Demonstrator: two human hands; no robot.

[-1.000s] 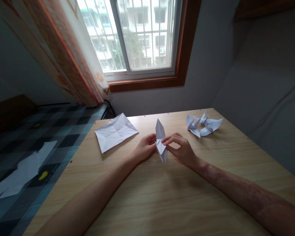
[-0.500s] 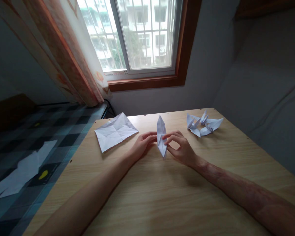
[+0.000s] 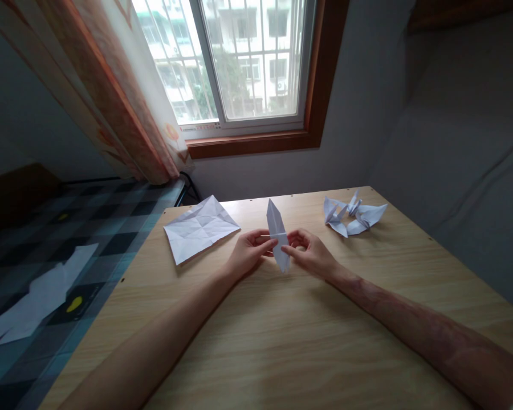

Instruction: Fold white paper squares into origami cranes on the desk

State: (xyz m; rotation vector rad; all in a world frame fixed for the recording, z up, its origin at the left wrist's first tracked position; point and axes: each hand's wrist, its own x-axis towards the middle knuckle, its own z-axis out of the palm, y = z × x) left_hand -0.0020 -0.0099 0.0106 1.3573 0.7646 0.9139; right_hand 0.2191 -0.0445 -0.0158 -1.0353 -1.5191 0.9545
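A narrow, diamond-shaped piece of folded white paper (image 3: 277, 222) is held up over the table, its long points facing away from me and toward me. On its left edge, my left hand (image 3: 251, 249) pinches it, the thumb lying on the near half and the fingers partly behind. My right hand (image 3: 310, 251) grips the right edge near the lower half, thumb in front and fingers curled. A crosswise fold line shows at the paper's middle. The fingertips behind the paper are hidden.
A creased white sheet (image 3: 202, 229) lies at the table's left back. Several folded paper cranes (image 3: 354, 215) sit together at the right back. Cut paper scraps (image 3: 43, 293) rest on the checked bed (image 3: 123, 228) left of the wooden table (image 3: 256, 347).
The folded paper has tilted, its far tip shifting left. My left thumb has come onto its front, and my right fingers have moved from its face to its right edge.
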